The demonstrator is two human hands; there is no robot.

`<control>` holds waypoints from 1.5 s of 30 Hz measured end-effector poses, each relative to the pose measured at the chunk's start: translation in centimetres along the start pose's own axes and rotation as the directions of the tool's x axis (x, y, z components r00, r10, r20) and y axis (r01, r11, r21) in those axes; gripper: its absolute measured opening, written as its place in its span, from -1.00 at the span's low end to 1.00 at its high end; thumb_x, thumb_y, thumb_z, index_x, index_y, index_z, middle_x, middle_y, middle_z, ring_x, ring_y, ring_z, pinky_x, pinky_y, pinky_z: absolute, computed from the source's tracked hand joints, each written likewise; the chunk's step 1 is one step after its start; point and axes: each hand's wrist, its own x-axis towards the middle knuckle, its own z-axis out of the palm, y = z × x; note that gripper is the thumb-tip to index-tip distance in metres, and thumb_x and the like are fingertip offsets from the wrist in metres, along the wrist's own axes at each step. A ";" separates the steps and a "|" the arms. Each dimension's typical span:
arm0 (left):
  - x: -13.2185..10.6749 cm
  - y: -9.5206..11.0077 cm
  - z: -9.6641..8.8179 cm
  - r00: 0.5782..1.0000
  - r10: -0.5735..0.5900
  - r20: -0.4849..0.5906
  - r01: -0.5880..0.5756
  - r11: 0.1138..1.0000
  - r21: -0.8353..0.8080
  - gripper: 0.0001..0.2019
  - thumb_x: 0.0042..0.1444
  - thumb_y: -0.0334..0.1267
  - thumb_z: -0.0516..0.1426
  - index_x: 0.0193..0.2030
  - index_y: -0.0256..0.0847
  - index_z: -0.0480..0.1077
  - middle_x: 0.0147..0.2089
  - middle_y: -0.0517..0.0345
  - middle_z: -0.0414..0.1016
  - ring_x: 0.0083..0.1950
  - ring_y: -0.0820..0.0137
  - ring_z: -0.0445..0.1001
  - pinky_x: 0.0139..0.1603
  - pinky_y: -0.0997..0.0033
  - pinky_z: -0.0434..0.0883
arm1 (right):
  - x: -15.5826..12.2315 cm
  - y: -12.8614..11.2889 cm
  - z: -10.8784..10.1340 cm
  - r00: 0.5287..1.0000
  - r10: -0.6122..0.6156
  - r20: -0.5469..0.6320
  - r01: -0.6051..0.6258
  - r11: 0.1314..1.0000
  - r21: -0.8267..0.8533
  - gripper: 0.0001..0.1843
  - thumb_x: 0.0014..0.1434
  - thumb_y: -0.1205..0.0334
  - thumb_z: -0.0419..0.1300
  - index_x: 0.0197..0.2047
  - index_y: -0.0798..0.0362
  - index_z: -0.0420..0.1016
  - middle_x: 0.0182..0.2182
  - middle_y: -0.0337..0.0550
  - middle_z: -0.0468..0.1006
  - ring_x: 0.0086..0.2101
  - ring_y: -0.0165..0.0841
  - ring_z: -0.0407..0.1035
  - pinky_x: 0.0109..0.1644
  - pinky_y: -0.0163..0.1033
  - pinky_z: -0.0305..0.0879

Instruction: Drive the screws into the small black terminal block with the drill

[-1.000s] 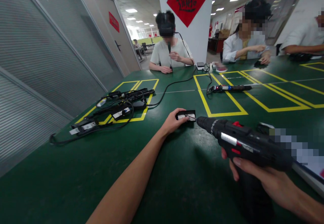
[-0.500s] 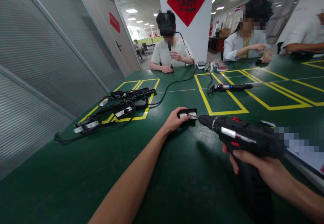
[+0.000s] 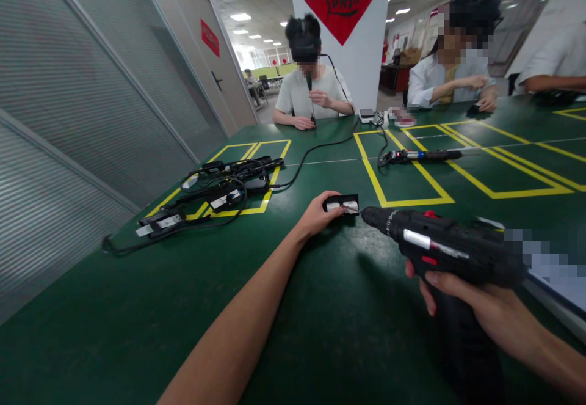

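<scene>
My left hand [image 3: 317,215] reaches across the green table [image 3: 183,307] and grips the left end of a small black box with a white label [image 3: 344,204], holding it flat on the surface. My right hand [image 3: 476,307] is wrapped round the handle of a black cordless drill with red buttons [image 3: 444,249]. The drill points left, and its thin bit touches the right side of the small box.
A heap of black adapters and cables [image 3: 215,194] lies at the left on yellow floor-style markings. A soldering-type tool with a cable [image 3: 421,156] lies farther back. Three people sit at the far edge [image 3: 314,90]. A pixelated flat item [image 3: 544,258] lies at my right.
Hands, box and drill hold nearly the same pose; the view has shifted slightly, so everything sits a little higher and to the right in frame.
</scene>
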 end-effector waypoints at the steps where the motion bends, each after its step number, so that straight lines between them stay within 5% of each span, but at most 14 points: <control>1: 0.0 0.0 0.0 1.000 -0.003 0.001 0.003 1.000 0.001 -0.53 -0.02 -0.08 0.16 0.02 -0.23 0.26 -0.16 0.09 0.43 -0.23 0.37 0.43 -0.23 0.41 0.37 | 0.0 -0.1 0.0 1.000 0.000 -0.006 0.000 1.000 -0.010 -0.71 0.22 0.03 -0.03 -0.29 0.01 0.41 -0.55 -0.26 0.45 -0.44 -0.32 0.35 -0.27 -0.20 0.16; 15: 0.1 0.0 -0.2 1.000 0.026 -0.001 -0.026 0.995 0.092 -0.46 -0.13 -0.14 0.24 0.02 -0.25 0.27 -0.12 0.04 0.39 -0.22 0.37 0.38 -0.17 0.36 0.34 | -0.1 -0.1 0.6 0.999 0.004 -0.049 -0.005 1.000 -0.014 -0.76 0.17 0.02 0.06 -0.33 -0.02 0.43 -0.51 -0.25 0.47 -0.40 -0.31 0.38 -0.22 -0.21 0.28; 25: 0.1 0.0 -0.4 0.998 0.023 0.053 -0.026 0.997 0.073 -0.47 -0.13 -0.25 0.22 0.03 -0.23 0.24 -0.16 0.10 0.38 -0.23 0.40 0.36 -0.17 0.37 0.32 | -0.2 -0.7 0.8 0.999 0.009 0.044 -0.010 1.000 0.029 -0.76 0.14 -0.01 0.10 -0.32 -0.03 0.42 -0.52 -0.25 0.46 -0.40 -0.34 0.36 -0.21 -0.22 0.31; 35: 0.1 0.5 -0.6 0.996 -0.005 0.084 0.003 1.000 0.029 -0.49 -0.14 -0.23 0.21 0.01 -0.22 0.25 -0.21 0.14 0.38 -0.27 0.41 0.35 -0.24 0.41 0.31 | 0.1 -0.3 0.4 0.993 -0.047 0.110 0.039 0.997 0.074 -0.71 0.18 0.03 0.06 -0.18 0.04 0.43 -0.57 -0.26 0.40 -0.45 -0.35 0.31 -0.24 -0.18 0.20; 45: 0.1 0.8 -0.7 0.997 -0.043 0.071 0.040 0.998 0.046 -0.46 -0.14 -0.22 0.22 0.03 -0.21 0.24 -0.15 0.12 0.39 -0.24 0.38 0.38 -0.23 0.40 0.33 | 0.0 -0.2 0.5 0.988 0.018 0.153 -0.045 0.983 0.179 -0.60 0.22 0.06 0.03 0.09 0.01 0.29 -0.46 -0.22 0.49 -0.40 -0.35 0.36 -0.20 -0.19 0.27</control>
